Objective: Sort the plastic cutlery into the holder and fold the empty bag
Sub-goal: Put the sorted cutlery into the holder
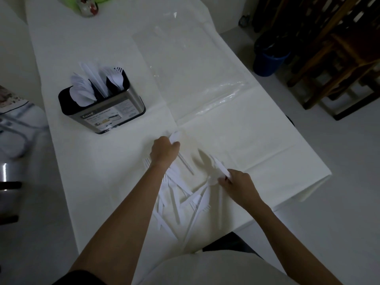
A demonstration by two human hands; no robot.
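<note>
**Progress midway: holder part-filled, bag unfolded**

Holder, steel with a black insert, stands upright toward the far left of the surface. Its compartments are loaded: spoons at the left end, knives in the middle, forks at the right end. They are sorted by kind as far as can be made out.

Pile of loose white cutlery lies on the surface close to the person, between the two forearms. Forks, knives and spoons are mixed and crossed over one another. A good share remains; a count is not possible.

Left hand: fingers curled round a small bundle of white pieces whose ends stick out beyond the knuckles toward the holder. Possibly spoons, not certain.

Right hand: fingers pinch one long white piece at the pile's right edge, raised at an angle. Kind unclear.

Bag, clear plastic, lies spread flat beyond the pile, well apart from both hands. It appears empty and is unfolded.

Judgement: sorting is perhaps half done. The pile is left to clear, then the bag fold, which is not yet begun.
</note>
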